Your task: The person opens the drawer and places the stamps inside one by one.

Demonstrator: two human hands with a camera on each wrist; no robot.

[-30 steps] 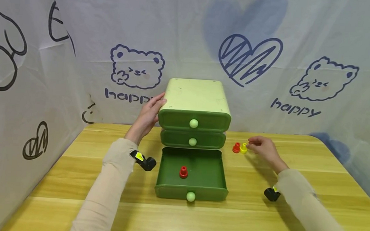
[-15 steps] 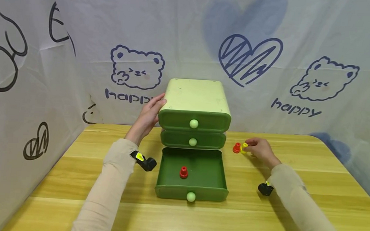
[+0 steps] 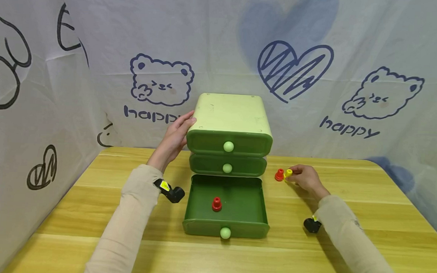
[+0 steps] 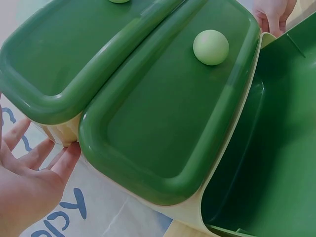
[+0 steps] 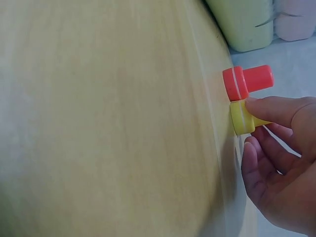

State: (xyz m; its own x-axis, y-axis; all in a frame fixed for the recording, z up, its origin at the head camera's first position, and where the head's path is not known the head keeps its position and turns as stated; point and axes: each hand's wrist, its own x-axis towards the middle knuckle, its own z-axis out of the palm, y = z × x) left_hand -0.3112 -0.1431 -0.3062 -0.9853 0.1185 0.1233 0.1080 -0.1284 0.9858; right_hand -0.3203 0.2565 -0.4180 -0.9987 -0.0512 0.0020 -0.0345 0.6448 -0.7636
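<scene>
A drawer cabinet (image 3: 231, 114) with a pale-yellow top and green fronts stands mid-table. My left hand (image 3: 174, 136) rests against its left side near the top; the left wrist view shows the fingers (image 4: 39, 153) extended along that side. Right of the cabinet, the thumb and fingers of my right hand (image 3: 307, 180) pinch a small yellow stepped peg (image 5: 242, 118), wide at the base and narrower above. Close beside it a matching red peg (image 5: 234, 83) stands on the table. Another red peg (image 3: 216, 204) stands upright in the pulled-out bottom drawer (image 3: 246, 212).
The upper drawer (image 3: 207, 142) and middle drawer (image 3: 206, 164) are pushed in, each with a round light-green knob. The wooden table (image 3: 182, 258) meets a white cloth backdrop (image 3: 223, 38) with blue bear and heart drawings.
My right hand has moved a little left onto the yellow peg and taken hold of it; the peg now leans slightly. My left hand and the cabinet have stayed in place.
</scene>
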